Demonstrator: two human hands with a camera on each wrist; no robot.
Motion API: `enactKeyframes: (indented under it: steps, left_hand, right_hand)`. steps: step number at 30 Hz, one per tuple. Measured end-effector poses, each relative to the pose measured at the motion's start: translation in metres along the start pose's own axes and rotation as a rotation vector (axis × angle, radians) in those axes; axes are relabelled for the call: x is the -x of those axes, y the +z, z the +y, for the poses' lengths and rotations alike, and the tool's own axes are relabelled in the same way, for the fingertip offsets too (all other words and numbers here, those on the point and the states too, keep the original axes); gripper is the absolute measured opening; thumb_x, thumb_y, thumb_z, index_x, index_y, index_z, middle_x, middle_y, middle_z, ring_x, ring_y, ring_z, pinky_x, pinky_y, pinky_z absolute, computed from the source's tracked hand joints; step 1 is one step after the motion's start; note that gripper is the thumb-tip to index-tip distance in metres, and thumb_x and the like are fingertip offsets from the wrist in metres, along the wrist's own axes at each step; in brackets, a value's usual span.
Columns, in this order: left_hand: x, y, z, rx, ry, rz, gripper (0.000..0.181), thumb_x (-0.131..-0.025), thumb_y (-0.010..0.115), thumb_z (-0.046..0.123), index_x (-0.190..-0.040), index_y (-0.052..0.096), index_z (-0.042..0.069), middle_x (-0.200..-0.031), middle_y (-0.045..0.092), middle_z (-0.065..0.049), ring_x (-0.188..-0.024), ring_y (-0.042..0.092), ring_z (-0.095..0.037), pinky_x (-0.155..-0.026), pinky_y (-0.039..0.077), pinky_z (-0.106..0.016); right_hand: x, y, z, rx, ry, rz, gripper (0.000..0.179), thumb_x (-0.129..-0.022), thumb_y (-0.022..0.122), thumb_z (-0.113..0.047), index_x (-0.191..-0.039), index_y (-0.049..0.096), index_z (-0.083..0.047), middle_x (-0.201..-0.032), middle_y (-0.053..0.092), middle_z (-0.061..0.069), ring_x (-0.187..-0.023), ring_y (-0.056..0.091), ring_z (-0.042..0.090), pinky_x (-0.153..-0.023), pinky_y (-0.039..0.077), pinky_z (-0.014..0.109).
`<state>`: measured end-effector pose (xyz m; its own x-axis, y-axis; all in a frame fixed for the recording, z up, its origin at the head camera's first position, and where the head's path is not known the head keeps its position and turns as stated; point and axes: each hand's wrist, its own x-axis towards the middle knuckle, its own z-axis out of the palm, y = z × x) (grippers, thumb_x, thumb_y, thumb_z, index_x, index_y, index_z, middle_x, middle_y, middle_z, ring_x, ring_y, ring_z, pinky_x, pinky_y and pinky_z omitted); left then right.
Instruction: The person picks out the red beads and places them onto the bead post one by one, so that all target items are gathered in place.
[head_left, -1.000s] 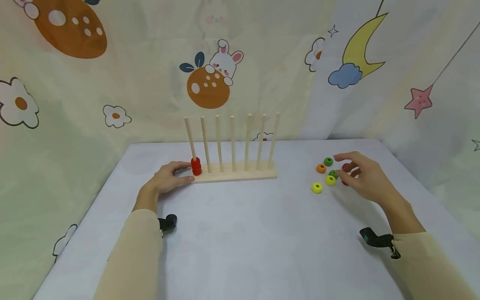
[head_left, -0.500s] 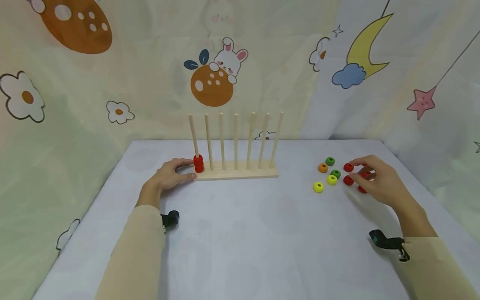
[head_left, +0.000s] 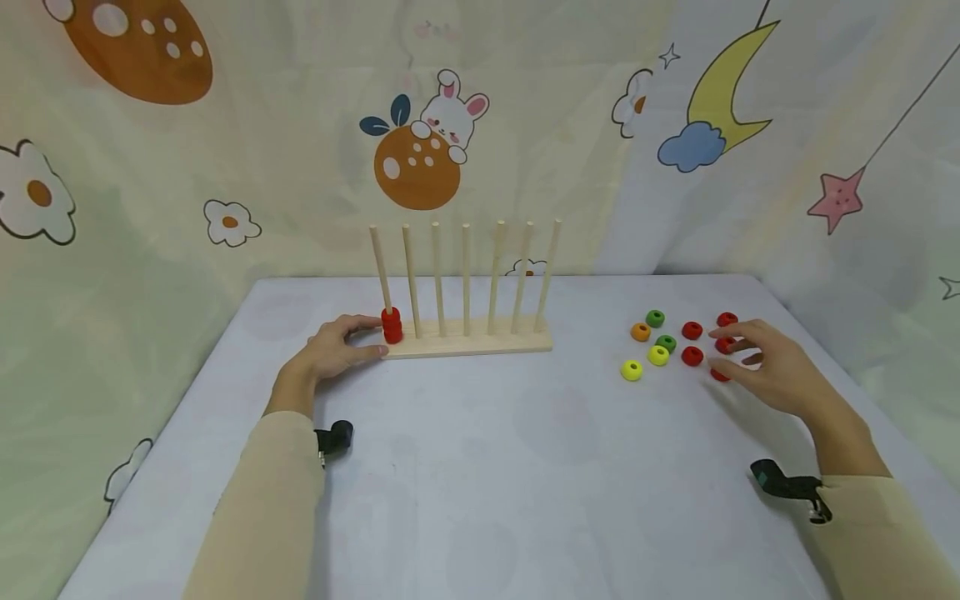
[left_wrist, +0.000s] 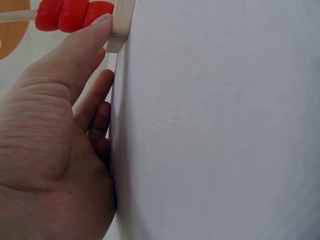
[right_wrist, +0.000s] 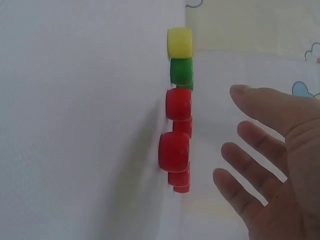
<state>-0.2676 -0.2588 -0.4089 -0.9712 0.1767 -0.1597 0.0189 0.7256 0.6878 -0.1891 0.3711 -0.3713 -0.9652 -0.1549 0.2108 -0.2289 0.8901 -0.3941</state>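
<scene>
Steadying the wooden rack (head_left: 480, 343) seems to be the job of the left hand (head_left: 330, 348): its thumb sits at the front edge of the base and its forefinger behind, so the left end is held between them, likely to stop it sliding. The rack stands upright toward the back of the table (head_left: 525, 467), its seven pegs (head_left: 466, 279) pointing up with their tops free. Three stacked red beads (left_wrist: 74, 15) are on the leftmost peg, right beside that thumb.

The right hand (head_left: 780, 367) is poised at the loose red beads (head_left: 692, 356), thumb and fingers apart, gripping nothing. Five of these lie under and near it, while two green beads (head_left: 655, 318), an orange bead (head_left: 640, 332) and two yellow beads (head_left: 632, 370) lie to their left. Most rest hole upward, which probably leaves their round sides easy to pinch.

No brand, label or writing can be read; the cloth (head_left: 300, 150) behind shows only printed pictures, among them a rabbit (head_left: 448, 117) and a moon (head_left: 703, 96)
</scene>
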Motion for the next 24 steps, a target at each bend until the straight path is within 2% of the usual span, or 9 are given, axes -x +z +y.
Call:
enactKeyframes:
  steps: [2, 4, 6, 8, 14, 17, 24]
  left_hand:
    - [0.000, 0.001, -0.002, 0.001, 0.005, -0.001, 0.072, -0.090, 0.076, 0.048, -0.151, 0.050, 0.019, -0.161, 0.039, -0.015, -0.153, 0.025, -0.042, -0.118, 0.008, -0.073]
    - [-0.002, 0.001, -0.004, -0.002, 0.012, -0.003, 0.072, -0.090, 0.076, 0.048, -0.151, 0.050, 0.019, -0.161, 0.041, -0.014, -0.153, 0.025, -0.041, -0.119, 0.006, -0.073]
    - [-0.003, 0.002, -0.005, -0.004, 0.013, -0.004, 0.071, -0.090, 0.076, 0.049, -0.150, 0.050, 0.020, -0.160, 0.041, -0.013, -0.153, 0.025, -0.040, -0.119, 0.004, -0.073]
    - [-0.003, 0.002, -0.005, -0.011, 0.011, -0.003, 0.072, -0.090, 0.075, 0.049, -0.151, 0.050, 0.020, -0.160, 0.041, -0.013, -0.153, 0.025, -0.040, -0.119, 0.004, -0.073]
    - [-0.003, 0.000, -0.004, -0.012, -0.008, 0.001, 0.070, -0.090, 0.076, 0.047, -0.151, 0.050, 0.021, -0.162, 0.039, -0.013, -0.154, 0.023, -0.040, -0.119, 0.009, -0.072]
    - [-0.003, 0.000, -0.003, -0.006, -0.015, -0.002, 0.071, -0.090, 0.076, 0.047, -0.151, 0.050, 0.021, -0.162, 0.038, -0.013, -0.154, 0.023, -0.040, -0.120, 0.011, -0.071]
    - [-0.003, 0.000, -0.004, -0.017, -0.016, 0.000, 0.072, -0.090, 0.076, 0.048, -0.151, 0.049, 0.021, -0.163, 0.038, -0.013, -0.154, 0.022, -0.040, -0.120, 0.011, -0.071]
  right_hand:
    - [0.000, 0.001, 0.003, 0.007, 0.021, -0.025, 0.047, -0.092, 0.078, -0.020, -0.134, 0.062, -0.006, -0.128, 0.056, 0.022, -0.111, 0.058, 0.043, -0.080, 0.050, 0.015]
    - [0.001, 0.001, 0.006, 0.008, 0.035, -0.043, 0.048, -0.093, 0.077, -0.023, -0.135, 0.060, -0.005, -0.130, 0.054, 0.023, -0.113, 0.057, 0.044, -0.085, 0.057, 0.034]
    - [0.002, 0.002, 0.009, 0.003, 0.039, -0.056, 0.049, -0.094, 0.076, -0.025, -0.135, 0.059, -0.004, -0.132, 0.053, 0.024, -0.114, 0.055, 0.045, -0.089, 0.057, 0.054]
    - [0.003, 0.002, 0.012, -0.005, 0.043, -0.070, 0.049, -0.095, 0.076, -0.026, -0.134, 0.059, -0.002, -0.133, 0.052, 0.025, -0.115, 0.054, 0.046, -0.091, 0.051, 0.067]
    - [0.006, 0.004, 0.020, 0.005, 0.107, -0.142, 0.058, -0.095, 0.075, -0.032, -0.139, 0.054, 0.000, -0.139, 0.045, 0.031, -0.118, 0.051, 0.054, -0.091, 0.049, 0.071]
    - [0.008, 0.005, 0.022, 0.009, 0.139, -0.171, 0.061, -0.094, 0.076, -0.029, -0.141, 0.052, 0.001, -0.140, 0.042, 0.034, -0.119, 0.050, 0.058, -0.092, 0.051, 0.070]
    - [0.012, 0.005, 0.025, 0.012, 0.153, -0.180, 0.060, -0.092, 0.076, -0.022, -0.141, 0.051, 0.002, -0.140, 0.041, 0.036, -0.118, 0.052, 0.061, -0.088, 0.055, 0.066]
